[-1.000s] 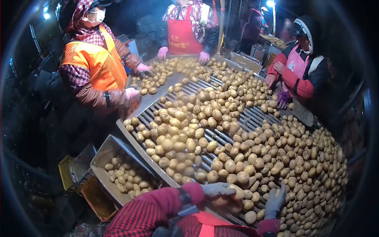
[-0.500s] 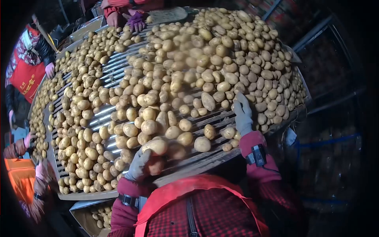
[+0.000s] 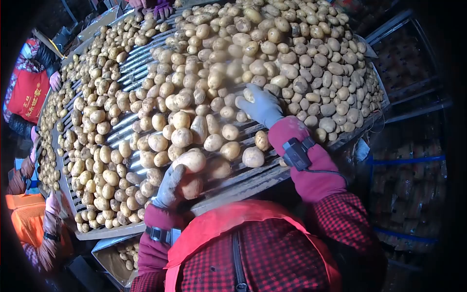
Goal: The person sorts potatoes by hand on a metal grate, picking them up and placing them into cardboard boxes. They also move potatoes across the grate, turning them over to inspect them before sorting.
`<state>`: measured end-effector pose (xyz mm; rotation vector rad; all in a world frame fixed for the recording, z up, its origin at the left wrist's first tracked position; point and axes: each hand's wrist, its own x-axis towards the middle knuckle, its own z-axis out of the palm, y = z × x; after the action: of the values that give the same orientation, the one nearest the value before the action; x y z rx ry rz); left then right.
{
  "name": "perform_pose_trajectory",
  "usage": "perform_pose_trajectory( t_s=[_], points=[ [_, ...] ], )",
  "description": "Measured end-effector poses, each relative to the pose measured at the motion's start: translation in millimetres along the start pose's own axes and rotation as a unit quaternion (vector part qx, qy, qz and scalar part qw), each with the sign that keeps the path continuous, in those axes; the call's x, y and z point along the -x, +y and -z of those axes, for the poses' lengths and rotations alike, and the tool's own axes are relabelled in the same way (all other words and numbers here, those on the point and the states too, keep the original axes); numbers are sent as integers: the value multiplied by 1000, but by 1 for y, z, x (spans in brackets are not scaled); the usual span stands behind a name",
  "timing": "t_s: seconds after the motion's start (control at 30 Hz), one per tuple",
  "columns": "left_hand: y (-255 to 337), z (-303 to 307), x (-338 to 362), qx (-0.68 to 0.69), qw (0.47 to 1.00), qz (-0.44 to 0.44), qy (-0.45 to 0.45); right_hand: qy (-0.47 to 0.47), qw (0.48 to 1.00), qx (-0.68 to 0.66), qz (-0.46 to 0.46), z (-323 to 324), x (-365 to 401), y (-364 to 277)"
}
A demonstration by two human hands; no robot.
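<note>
Item: your left hand (image 3: 170, 187), grey-gloved, was curled around a large potato (image 3: 190, 160) at the near edge of the roller table (image 3: 121, 138). It held that potato just as it had half a second before, unreleased. Item: your right hand (image 3: 260, 104) lay palm down on the potato heap (image 3: 301, 58), fingers spread, with nothing seen pinched. You had brought it inward from the heap's right margin, so it probably lay over unsorted stock. Item: wrist device (image 3: 296, 153) on your right sleeve. Item: a co-worker's red apron (image 3: 29, 95), far left.
</note>
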<state>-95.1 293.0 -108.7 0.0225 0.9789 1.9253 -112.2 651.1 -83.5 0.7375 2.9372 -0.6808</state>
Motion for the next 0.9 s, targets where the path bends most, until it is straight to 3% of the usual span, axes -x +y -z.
perform_pose_trajectory(
  t_s=[0.03, 0.07, 0.13, 0.27, 0.3, 0.4, 0.5, 0.57, 0.63, 0.67, 0.73, 0.77, 0.83, 0.9],
  points=[
    [1, 1, 0, 9, 1000, 3, -7, 9, 1000, -14, 17, -3, 6, 7],
    [-1, 3, 0, 15, 1000, 7, -5, -43, 987, -152, 6, 0, 12, 14],
    [-3, 6, 0, 25, 1000, 15, -4, -138, 898, -417, -18, 6, 23, 24],
    [7, -18, 4, 72, 997, 18, -36, -82, 776, -624, -49, 33, 68, 34],
    [12, -22, 4, 53, 997, 27, -44, -95, 810, -578, -21, 39, 77, 44],
    [8, -18, 2, 29, 999, 7, -19, -142, 855, -480, -137, 51, 99, 45],
    [7, -21, 1, 12, 1000, -1, -17, 142, 938, -316, 21, 46, 71, 79],
    [11, -20, 2, 25, 999, 14, -38, 250, 898, -363, -4, 78, 48, 71],
    [22, -42, 5, 68, 995, 23, -73, 239, 923, -300, -41, 97, 26, 81],
    [11, -34, 3, 87, 995, 10, -47, 226, 931, -283, -42, 101, 14, 94],
    [3, -8, 2, 24, 1000, 1, -17, 160, 934, -319, 32, 68, -29, 143],
    [7, -11, 0, -2, 1000, -11, -9, 152, 953, -263, 23, 75, -20, 123],
    [2, 3, -3, 6, 999, -3, -42, 157, 974, -129, 96, 69, -24, 132],
    [4, 1, -6, 7, 998, -20, -57, 62, 987, -135, 59, 72, -16, 117]
  ],
)
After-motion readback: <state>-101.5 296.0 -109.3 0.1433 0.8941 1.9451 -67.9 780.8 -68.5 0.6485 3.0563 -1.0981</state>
